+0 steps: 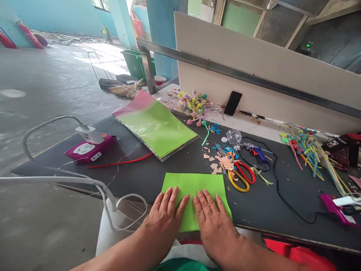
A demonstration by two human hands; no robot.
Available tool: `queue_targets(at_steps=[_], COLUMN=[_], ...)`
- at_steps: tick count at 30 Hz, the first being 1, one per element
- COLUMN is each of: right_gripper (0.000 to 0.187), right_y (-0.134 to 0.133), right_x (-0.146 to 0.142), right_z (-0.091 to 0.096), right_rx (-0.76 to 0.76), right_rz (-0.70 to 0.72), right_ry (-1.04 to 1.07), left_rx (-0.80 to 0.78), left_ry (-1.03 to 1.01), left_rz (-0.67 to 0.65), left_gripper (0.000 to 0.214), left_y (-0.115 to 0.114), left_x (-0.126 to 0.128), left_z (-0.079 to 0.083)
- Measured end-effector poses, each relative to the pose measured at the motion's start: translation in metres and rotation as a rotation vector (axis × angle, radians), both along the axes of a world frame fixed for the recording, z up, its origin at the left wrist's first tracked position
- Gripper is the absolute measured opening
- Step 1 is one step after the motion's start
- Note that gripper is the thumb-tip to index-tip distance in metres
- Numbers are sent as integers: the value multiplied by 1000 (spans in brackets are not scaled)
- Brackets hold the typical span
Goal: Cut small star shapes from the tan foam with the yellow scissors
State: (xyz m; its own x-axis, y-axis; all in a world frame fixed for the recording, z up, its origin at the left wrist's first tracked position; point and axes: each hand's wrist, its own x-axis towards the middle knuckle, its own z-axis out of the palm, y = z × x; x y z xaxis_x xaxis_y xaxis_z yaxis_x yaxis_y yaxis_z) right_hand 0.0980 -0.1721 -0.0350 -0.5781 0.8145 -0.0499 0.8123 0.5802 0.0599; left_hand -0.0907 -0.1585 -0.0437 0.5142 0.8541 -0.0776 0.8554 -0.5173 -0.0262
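Note:
A bright green sheet [194,180], paper or thin foam, lies at the front edge of the dark table, its near edge close to my body. My left hand [166,212] rests flat on its left half, fingers stretched out. On the right half lies my right hand [213,216], also flat with fingers extended. The two thumbs point toward each other with a gap between them. Right of the sheet are scissors [239,177] with red and yellow handles, beside peach-coloured scraps [225,162]. Beyond my left hand is a clear packet of green and pink sheets [160,128].
A purple power strip [87,150] with a white charger [89,134] and cable stands at left. Behind the scissors lies a blue glue gun [261,153] with a black cord. Fuzzy craft stems [310,150] heap at right. A phone [233,103] leans against the white panel [254,82].

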Motion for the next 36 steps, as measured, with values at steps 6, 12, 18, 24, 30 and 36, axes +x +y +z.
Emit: queue_targets(at_steps=[6, 12, 18, 24, 30, 36], right_gripper=[54, 58, 51, 64, 79, 62], right_y=[-9, -19, -20, -24, -14, -8], right_x=[40, 69, 84, 84, 76, 40], right_z=[-11, -18, -18, 4, 41, 23], right_rx=[137, 268, 321, 275, 178, 155], right_rz=[-21, -15, 25, -47, -83, 32], right_ry=[-76, -107, -49, -62, -17, -5], left_rx=[98, 112, 82, 26, 25, 27], left_ry=[-42, -44, -27, -42, -29, -41], left_rz=[-22, -22, -35, -23, -21, 6], left_gripper=[63, 60, 62, 63, 68, 63], left_y=[0, -1, 0, 2, 2, 2], left_x=[-7, -8, -8, -7, -9, -7], left_z=[-18, -20, -18, -12, -12, -12])
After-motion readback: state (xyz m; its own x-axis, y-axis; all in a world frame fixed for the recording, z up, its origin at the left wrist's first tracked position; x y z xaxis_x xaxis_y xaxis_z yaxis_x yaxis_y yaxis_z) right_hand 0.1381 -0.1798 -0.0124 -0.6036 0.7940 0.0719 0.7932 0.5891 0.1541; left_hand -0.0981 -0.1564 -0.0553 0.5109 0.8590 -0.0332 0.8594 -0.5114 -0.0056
